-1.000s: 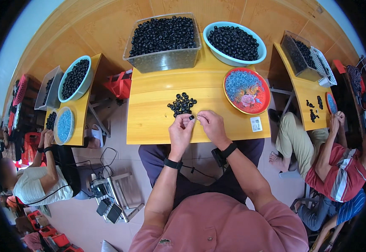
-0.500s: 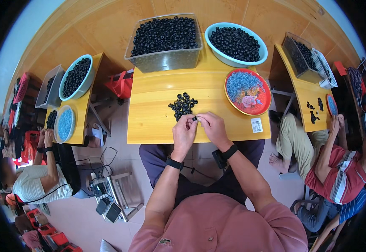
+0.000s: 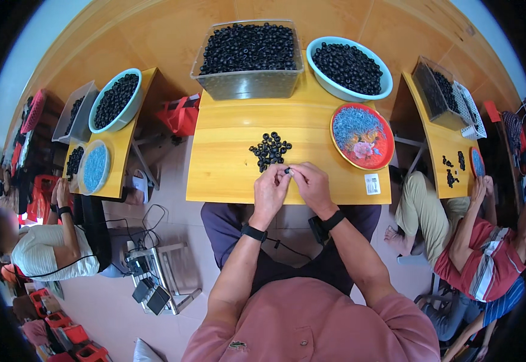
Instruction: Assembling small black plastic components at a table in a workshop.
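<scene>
L hand point(image 3: 271, 189) pinches small blk pc point(image 3: 287, 171); R hand point(image 3: 312, 186) has fingertips at it, can't tell its hold. Just far: shiny, rounded blk rings point(image 3: 270, 160), loose on smooth yellow wood-grain table point(image 3: 224, 172).

1. At eleven o'clock, I'm seeing black beads point(image 3: 269, 150) on yellow tabletop point(image 3: 227, 175).
2. At two, a red plate point(image 3: 385, 143) is showing me a pink flower point(image 3: 362, 150).
3. At one, a bowl point(image 3: 340, 93) is showing turquoise.

- Place: small assembly workshop.
- Equipment: yellow wooden worktable point(image 3: 221, 172); clear rectangular plastic bin point(image 3: 252, 87) of black round parts point(image 3: 251, 48).
- Personnel: white-shirted person point(image 3: 52, 248) at adjacent yellow table point(image 3: 120, 151).
</scene>
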A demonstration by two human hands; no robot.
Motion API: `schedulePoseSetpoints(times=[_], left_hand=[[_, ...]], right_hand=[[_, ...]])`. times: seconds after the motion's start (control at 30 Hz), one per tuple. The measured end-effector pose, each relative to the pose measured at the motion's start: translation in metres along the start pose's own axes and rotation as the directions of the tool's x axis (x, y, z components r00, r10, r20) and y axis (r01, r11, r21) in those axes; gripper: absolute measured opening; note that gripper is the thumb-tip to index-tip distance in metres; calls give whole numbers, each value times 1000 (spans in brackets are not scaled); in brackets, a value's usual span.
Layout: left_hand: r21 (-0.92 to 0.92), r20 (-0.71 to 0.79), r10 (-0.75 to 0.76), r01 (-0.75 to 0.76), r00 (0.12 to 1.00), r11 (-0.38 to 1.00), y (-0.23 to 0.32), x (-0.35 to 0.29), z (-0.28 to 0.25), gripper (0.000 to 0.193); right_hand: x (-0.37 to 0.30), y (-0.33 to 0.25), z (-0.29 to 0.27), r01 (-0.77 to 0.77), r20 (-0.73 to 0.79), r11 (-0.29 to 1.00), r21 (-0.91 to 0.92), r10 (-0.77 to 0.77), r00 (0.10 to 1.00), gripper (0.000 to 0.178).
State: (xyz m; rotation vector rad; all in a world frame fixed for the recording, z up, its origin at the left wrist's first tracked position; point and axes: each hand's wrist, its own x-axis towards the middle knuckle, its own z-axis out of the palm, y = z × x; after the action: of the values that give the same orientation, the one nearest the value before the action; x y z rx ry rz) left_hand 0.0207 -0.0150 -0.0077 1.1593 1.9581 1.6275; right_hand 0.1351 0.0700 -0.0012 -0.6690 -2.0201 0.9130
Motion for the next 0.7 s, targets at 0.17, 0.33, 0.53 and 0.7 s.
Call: schedulePoseSetpoints(times=[0.17,0.33,0.53,0.7], left_hand=[[0,59,54,-54,997,999,-1,0,-3,16],[-33,43,40,-39,998,999,-1,0,-2,16],[-23,37,18,-17,999,1000,1,1,-1,16],[5,45,-9,9,999,1000,0,2,-2,16]], right_hand=[[-5,10,1,-296,97,945,137,285,954,15],[19,7,-11,-381,142,908,175,359,922,19],[65,31,-2,-206,70,969,-139,217,974,20],[79,30,4,-161,260,941,-297,242,935,21]])
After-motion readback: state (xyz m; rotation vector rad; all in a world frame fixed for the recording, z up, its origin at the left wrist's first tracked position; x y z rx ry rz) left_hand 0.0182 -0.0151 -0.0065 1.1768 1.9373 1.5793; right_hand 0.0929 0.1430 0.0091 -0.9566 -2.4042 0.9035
